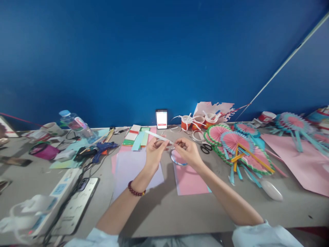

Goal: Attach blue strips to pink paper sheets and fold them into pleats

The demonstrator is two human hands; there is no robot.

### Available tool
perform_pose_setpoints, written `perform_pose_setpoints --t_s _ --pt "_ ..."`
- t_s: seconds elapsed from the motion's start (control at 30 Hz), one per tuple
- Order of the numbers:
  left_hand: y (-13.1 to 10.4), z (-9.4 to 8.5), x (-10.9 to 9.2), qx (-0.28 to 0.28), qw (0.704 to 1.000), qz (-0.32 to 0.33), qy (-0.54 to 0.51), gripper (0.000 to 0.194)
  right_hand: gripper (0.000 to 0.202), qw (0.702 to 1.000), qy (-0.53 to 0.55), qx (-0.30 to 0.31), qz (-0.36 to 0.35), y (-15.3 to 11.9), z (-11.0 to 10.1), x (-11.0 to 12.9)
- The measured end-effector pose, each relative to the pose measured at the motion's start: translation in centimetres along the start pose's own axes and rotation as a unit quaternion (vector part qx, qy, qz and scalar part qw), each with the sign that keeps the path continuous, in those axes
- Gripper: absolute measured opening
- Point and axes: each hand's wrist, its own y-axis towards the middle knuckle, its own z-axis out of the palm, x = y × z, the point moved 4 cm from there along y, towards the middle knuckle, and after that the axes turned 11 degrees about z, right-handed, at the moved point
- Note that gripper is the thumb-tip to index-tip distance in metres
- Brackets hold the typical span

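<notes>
While pinching a pale strip (153, 134) in left hand (156, 151) and right hand (187, 150), closing fingertips on it, working at frame centre, beside a blue-white ring (177, 162).

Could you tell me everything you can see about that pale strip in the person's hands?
The narrow, pale whitish strip looks like paper or thin card, plain and fairly straight. It is held up above the table, slanting down from its free end at upper left towards the right. The fingers of the left hand pinch it partway along, and its other end runs to the fingertips of the right hand, which hide exactly where it stops.
</notes>
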Motion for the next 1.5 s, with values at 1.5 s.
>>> perform_pose_setpoints --t_s 1.5 --pt "0.04 0.13 0.72 0.060 0.995 0.000 0.084 0.019 0.018 0.999 0.027 0.034 0.002 0.04 0.09 -0.28"
